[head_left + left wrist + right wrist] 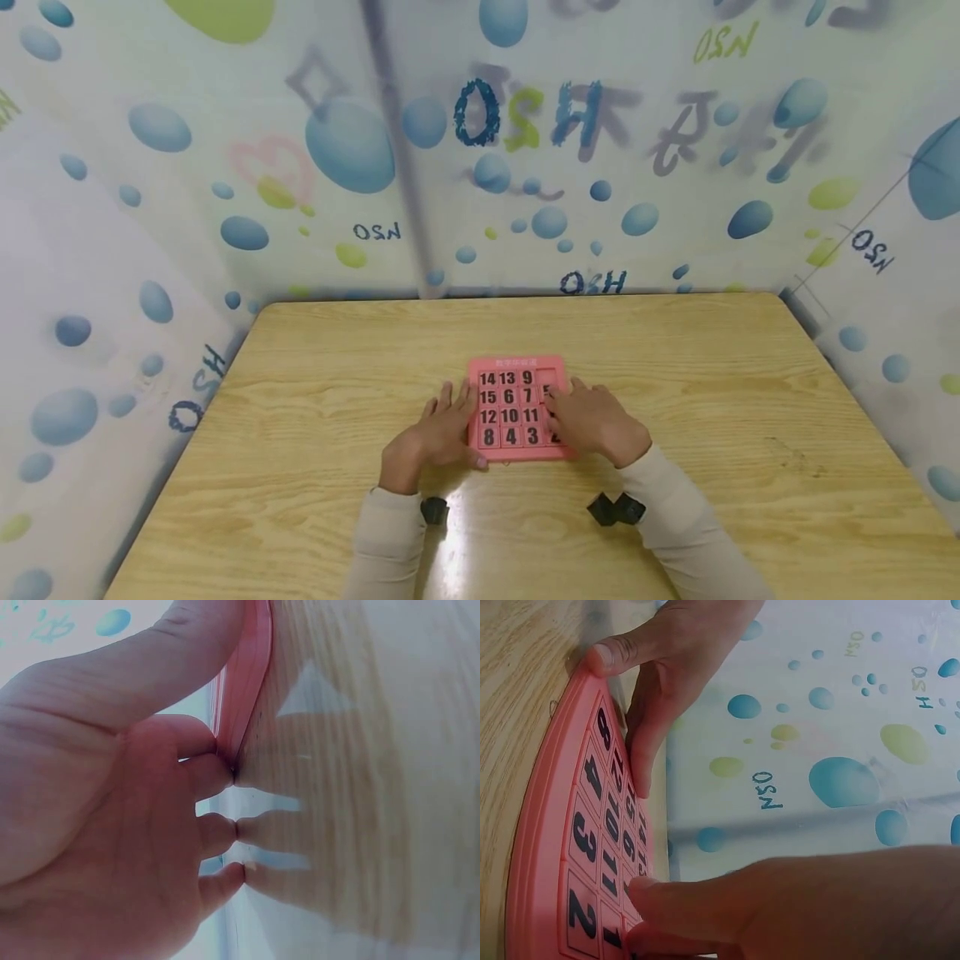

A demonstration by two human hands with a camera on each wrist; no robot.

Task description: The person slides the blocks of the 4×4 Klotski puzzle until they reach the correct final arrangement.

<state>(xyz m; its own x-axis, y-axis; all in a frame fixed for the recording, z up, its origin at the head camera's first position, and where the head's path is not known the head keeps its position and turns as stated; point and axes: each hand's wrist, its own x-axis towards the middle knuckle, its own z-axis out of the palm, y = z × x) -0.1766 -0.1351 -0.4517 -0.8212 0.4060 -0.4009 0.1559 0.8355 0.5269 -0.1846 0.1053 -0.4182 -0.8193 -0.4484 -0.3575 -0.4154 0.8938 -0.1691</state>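
Note:
A pink sliding number puzzle (519,407) lies flat on the wooden table in the head view, its black-numbered tiles set in a raised frame. The slot at its far right corner holds no tile. My left hand (444,429) holds the puzzle's left side, thumb at the near corner and fingers spread along the edge. In the left wrist view, several fingertips (234,885) of that hand touch the tabletop. My right hand (592,419) reaches over the right side, fingertips on the tiles beside the 5. It covers part of the right column.
The wooden table (300,375) extends around the puzzle on all sides. Behind it hangs a white wall covering (465,208) printed with blue and green ovals. A dark wrist device (617,509) sits by the right cuff, and another dark device (434,510) by the left.

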